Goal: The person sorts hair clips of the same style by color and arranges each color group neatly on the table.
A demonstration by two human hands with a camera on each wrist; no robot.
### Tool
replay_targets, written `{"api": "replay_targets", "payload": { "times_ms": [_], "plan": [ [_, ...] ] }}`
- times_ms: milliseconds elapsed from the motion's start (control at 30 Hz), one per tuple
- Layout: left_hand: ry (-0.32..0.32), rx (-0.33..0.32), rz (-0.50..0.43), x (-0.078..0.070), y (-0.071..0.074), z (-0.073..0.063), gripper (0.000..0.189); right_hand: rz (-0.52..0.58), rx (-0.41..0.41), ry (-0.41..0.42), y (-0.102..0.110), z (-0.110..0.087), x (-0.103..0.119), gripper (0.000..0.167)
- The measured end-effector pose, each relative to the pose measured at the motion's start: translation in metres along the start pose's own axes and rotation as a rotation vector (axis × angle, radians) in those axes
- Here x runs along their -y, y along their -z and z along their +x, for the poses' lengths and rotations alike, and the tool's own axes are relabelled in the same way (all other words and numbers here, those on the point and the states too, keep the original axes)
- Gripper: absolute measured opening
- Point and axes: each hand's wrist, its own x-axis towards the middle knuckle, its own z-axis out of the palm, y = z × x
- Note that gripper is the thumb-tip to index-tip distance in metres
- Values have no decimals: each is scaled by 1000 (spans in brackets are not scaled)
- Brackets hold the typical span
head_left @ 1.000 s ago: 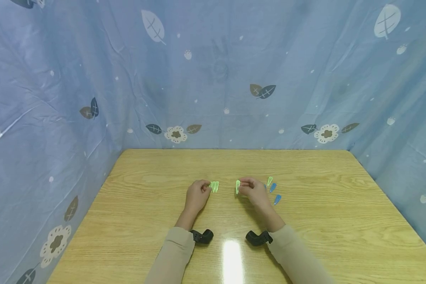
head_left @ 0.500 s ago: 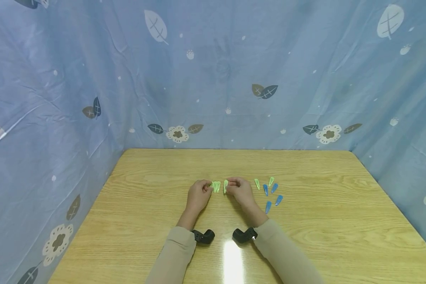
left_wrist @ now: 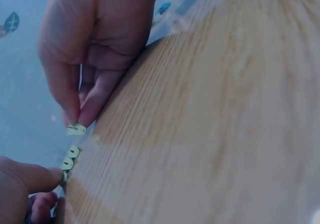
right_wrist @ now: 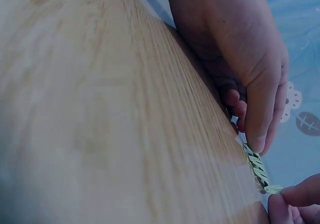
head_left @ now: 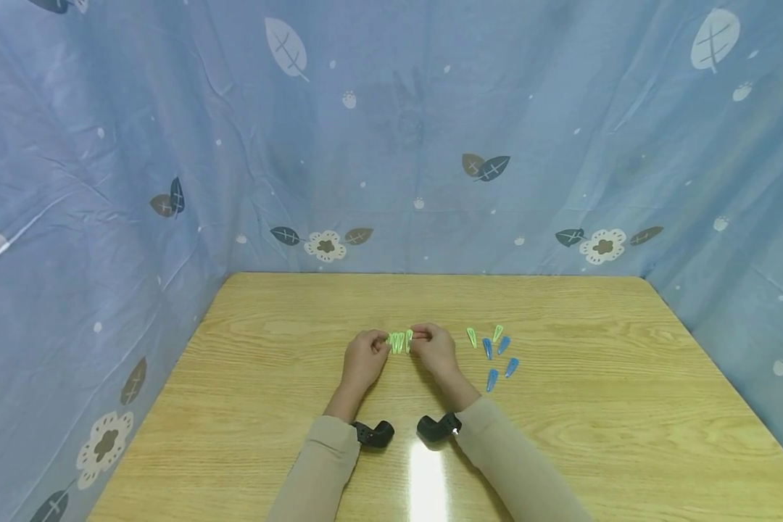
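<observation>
My left hand (head_left: 363, 357) pinches the leftmost of a short row of light green snap hair clips (head_left: 398, 343), which lie side by side on the table. Between thumb and fingertips, my right hand (head_left: 436, 351) grips another green hair clip (head_left: 409, 341), held upright just right of that row with a small gap. The left wrist view shows this held clip (left_wrist: 76, 130) apart from the row (left_wrist: 68, 162). In the right wrist view, my left thumb (right_wrist: 257, 136) sits at the row's far end, and the held clip (right_wrist: 273, 189) is near the other end.
Right of my right hand lie two loose green clips, one slanting green clip (head_left: 472, 338) and a farther one (head_left: 498, 333). Several blue hair clips (head_left: 492, 380) lie around them. The wooden table (head_left: 287, 312) ends at a blue patterned curtain (head_left: 391, 145).
My right hand has moved left with its green clip, up close to the row, uncovering loose green and blue clips at the right. The left hand stays in place.
</observation>
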Motion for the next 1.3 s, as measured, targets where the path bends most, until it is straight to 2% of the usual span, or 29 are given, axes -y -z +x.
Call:
{"api": "replay_targets", "payload": {
  "times_ms": [233,367,667,900,1300],
  "plan": [
    [-7,2,20,0,0,1,17,-129,4,20,-1,3,4,24],
    [-5,7,20,0,0,1,17,-156,13,11,-2,3,5,24],
    [-4,-2,17,-1,1,1,16,-180,8,1,-3,6,5,24],
    [-24,-7,13,0,1,0,16,-188,7,25,-3,5,5,23],
    [-24,-14,11,1,-1,1,15,-120,-46,67,-5,-2,-2,23]
  ]
}}
